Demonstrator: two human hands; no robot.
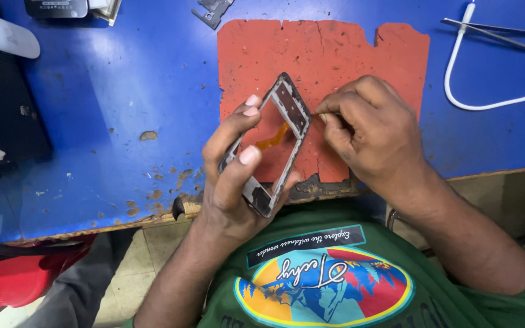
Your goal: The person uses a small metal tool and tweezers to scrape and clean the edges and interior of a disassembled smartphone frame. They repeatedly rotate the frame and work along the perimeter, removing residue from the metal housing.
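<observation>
Right now the left hand (pixel 238 164) is wrapped around a phone frame (pixel 271 143) — an empty, dark rectangle with nothing in its middle, so the red mat (pixel 329 54) and an orange ribbon strip (pixel 273 138) show through the opening. It is held tilted above the near edge of the blue table (pixel 110 109), thumb and fingertips pressing on its long sides, the lower end resting in the palm. The right hand (pixel 366 130) is pinched shut on a thin metal tool (pixel 318 113), whose tip touches the frame's right edge near the top corner.

Such a frame is likely light and thin, stiff along its rails yet easy to twist or crack at the corners — best gripped by the long sides, as it is now, not by the ribbon, which looks soft and easily torn.

Further back on the table lie tweezers (pixel 493 29) and a white cable (pixel 457 73), well apart from both hands.
</observation>
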